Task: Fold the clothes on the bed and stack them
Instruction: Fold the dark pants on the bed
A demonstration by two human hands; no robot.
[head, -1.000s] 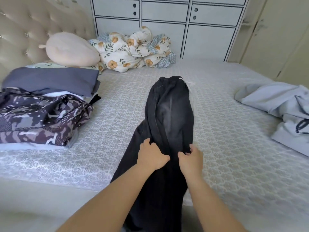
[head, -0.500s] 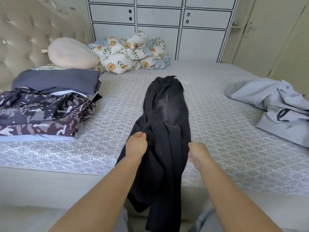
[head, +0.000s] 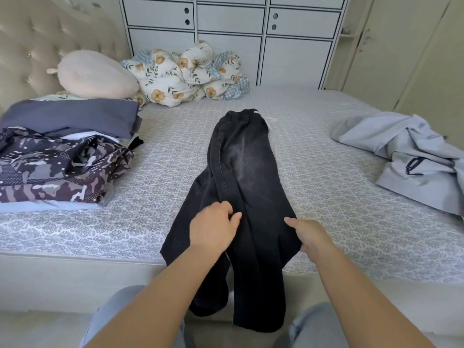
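A pair of black trousers (head: 243, 159) lies lengthwise down the middle of the bed (head: 326, 197), waistband at the far end, both legs hanging over the near edge. My left hand (head: 213, 228) rests on the left side of the trousers near the knees, fingers curled into the cloth. My right hand (head: 310, 237) grips the trousers' right edge. A crumpled light grey hoodie (head: 414, 156) lies on the right side of the bed. On the left sits a stack of clothes: a camouflage garment (head: 60, 172) in front, a folded blue-grey one (head: 75, 116) behind.
A round cream cushion (head: 95, 74) and a bunched floral quilt (head: 185, 74) lie at the far left of the bed, by the tufted headboard (head: 32, 46). White cabinets (head: 231, 38) stand behind the bed. My knees show below the bed's near edge.
My hands drew apart to the trousers' edges half a second ago; now the left hand is back on the cloth nearer the middle. The view has pulled back, showing more of the hanging legs.
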